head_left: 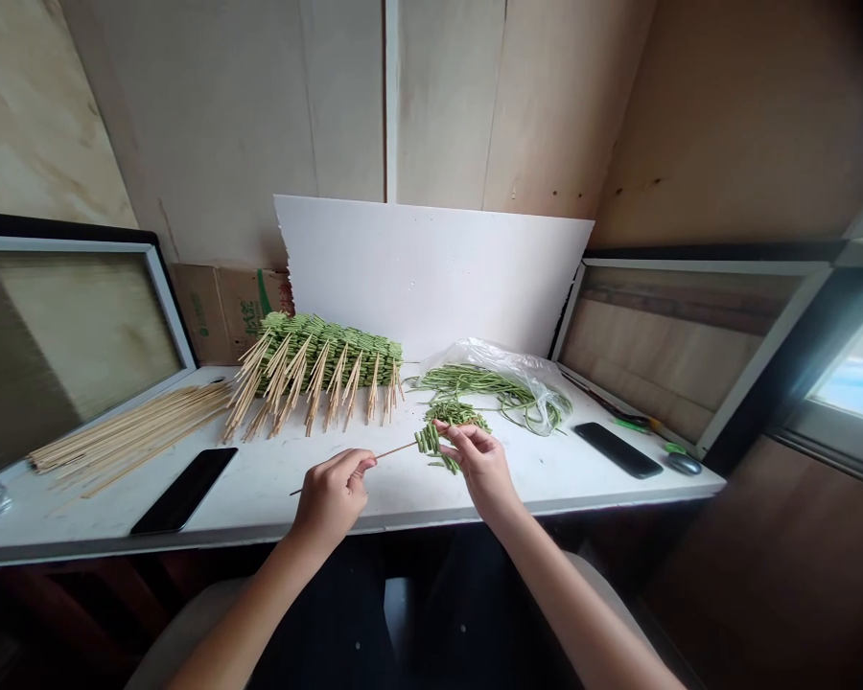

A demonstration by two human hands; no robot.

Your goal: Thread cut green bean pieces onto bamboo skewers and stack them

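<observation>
My left hand (337,491) is closed round a thin wooden skewer (397,449) that points right. Several short green bean pieces (427,440) are threaded side by side near its far end. My right hand (478,462) is at that end, fingers pinched at the bean pieces and the skewer tip; which piece they grip is partly hidden. Just behind lies a small heap of cut green beans (460,414) on the white table (395,494). Farther back, long uncut beans (475,378) lie partly under a clear plastic bag (528,369).
A stack of filled bean skewers (331,350) stands at the back left, sticks toward me. Bare skewers (136,422) lie left of it. One black phone (185,491) rests at left, another (617,450) at right near a dark computer mouse (683,463). A white board (431,273) stands behind.
</observation>
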